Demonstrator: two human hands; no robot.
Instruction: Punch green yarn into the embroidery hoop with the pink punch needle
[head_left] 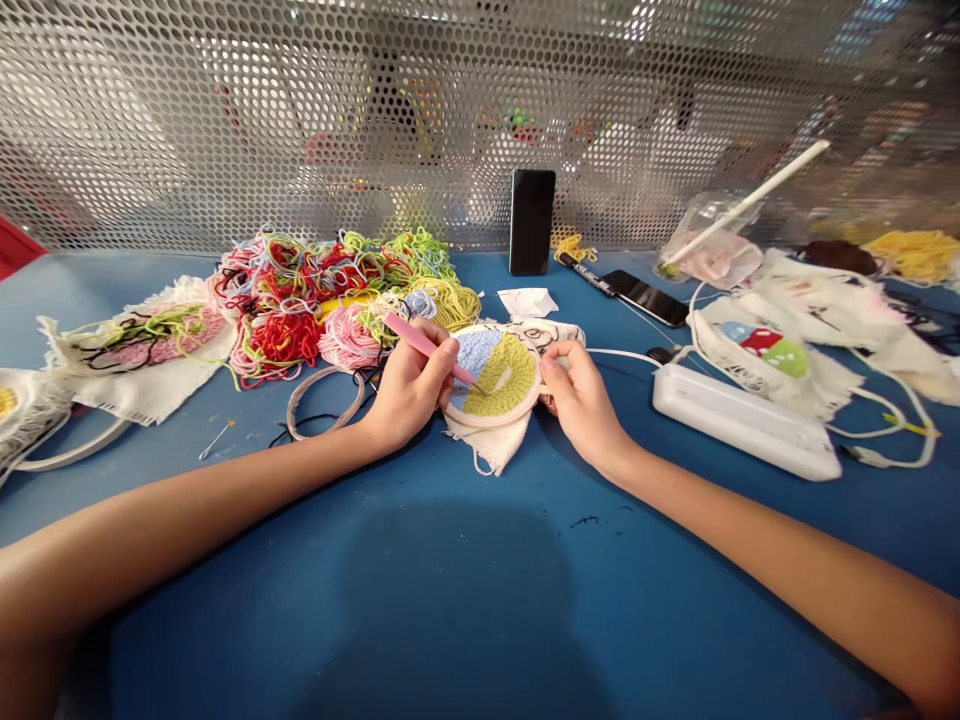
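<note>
At L side of the blue table (450, 590), a white cloth (161, 395) w/ pink yarn is lying. Next come the yarn pile (300, 290) &, below it, a thin ring (290, 412). L hand (412, 390) has its grip closed on the pink tool (409, 333), tip at yellow loops. The hoop (491, 421) is btwn both hands. Behind it stands a phone (533, 222). R hand (581, 400): grip clamped on hoop's R rim. Further R, a white case (750, 420).

Blurred shapes (517, 122) show behind the mesh panel (247, 200); the left edge crops frayed cloth (37, 415); the right hand (585, 405) is partly hidden.
</note>
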